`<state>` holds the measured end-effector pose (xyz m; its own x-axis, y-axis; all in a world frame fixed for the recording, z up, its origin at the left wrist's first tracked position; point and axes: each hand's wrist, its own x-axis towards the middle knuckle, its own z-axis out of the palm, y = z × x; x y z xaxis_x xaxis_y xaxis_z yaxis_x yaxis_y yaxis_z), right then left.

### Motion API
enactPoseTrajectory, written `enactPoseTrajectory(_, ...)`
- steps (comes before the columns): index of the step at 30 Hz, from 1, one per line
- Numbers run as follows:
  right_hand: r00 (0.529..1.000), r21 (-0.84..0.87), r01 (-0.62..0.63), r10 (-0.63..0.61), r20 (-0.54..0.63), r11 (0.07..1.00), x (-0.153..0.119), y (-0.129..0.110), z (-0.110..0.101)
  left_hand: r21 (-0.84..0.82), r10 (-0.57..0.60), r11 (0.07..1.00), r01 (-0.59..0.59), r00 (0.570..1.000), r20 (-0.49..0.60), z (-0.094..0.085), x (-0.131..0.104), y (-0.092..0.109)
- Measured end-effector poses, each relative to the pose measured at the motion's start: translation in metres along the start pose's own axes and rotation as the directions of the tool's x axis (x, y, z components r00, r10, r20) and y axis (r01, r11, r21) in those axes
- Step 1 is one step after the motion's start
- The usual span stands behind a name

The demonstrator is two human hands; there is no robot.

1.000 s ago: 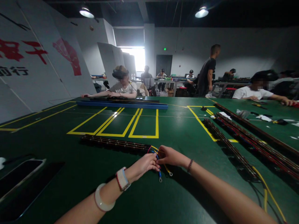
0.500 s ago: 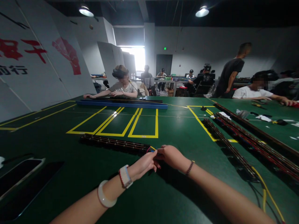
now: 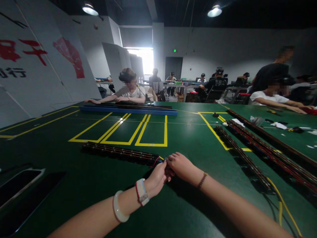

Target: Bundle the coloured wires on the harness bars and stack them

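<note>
A long black strip with copper-coloured rods [image 3: 121, 152] lies across the green table in front of me. From its right end come short coloured wires [image 3: 160, 159], yellow, red and blue. My left hand [image 3: 156, 178], with a watch and a pale bangle on the wrist, is closed in a pinch on these wires. Against it, fingertips meeting at the wire ends, is my right hand [image 3: 182, 166], its fingers curled shut. What the right fingers hold is hidden behind the knuckles.
Similar dark strips [image 3: 244, 158] lie on the right, one trailing a yellow cable [image 3: 281, 198]. Yellow tape [image 3: 151, 144] marks the table [image 3: 203, 205]. A blue rail [image 3: 128, 110] lies by a person [image 3: 131, 92] opposite. Dark flat panels [image 3: 37, 201] rest at left.
My left hand has shifted slightly right and its wrist has turned. Both hands stay together at the wire ends. In the background, a walking person has moved to the right.
</note>
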<state>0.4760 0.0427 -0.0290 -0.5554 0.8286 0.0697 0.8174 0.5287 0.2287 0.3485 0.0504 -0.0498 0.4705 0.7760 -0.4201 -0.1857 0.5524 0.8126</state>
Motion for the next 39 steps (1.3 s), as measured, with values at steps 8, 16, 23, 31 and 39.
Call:
enactPoseTrajectory(8,0.975,0.05,-0.219,0.218,0.037,0.974,-0.009,-0.011,-0.01,-0.063,0.044,0.997,-0.036,0.991,0.129,-0.011,0.015,-0.011)
enactPoseTrajectory(16,0.914,0.292,-0.406,0.38,0.146,0.866,-0.011,0.002,-0.028,-0.125,0.035,0.992,-0.02,0.992,0.124,-0.01,0.017,-0.009)
enactPoseTrajectory(23,0.877,0.31,-0.478,0.462,0.13,0.822,-0.013,0.037,-0.018,-0.022,0.001,1.0,0.003,0.985,0.17,-0.013,0.01,-0.004)
enactPoseTrajectory(31,0.831,0.182,-0.55,0.556,0.021,0.815,0.013,0.056,0.014,0.06,-0.02,0.998,0.005,0.969,0.247,-0.017,0.012,-0.004)
enactPoseTrajectory(39,0.863,0.122,-0.504,0.504,0.034,0.855,0.032,0.055,0.025,0.048,-0.046,0.998,0.035,0.966,0.254,-0.018,0.01,0.002)
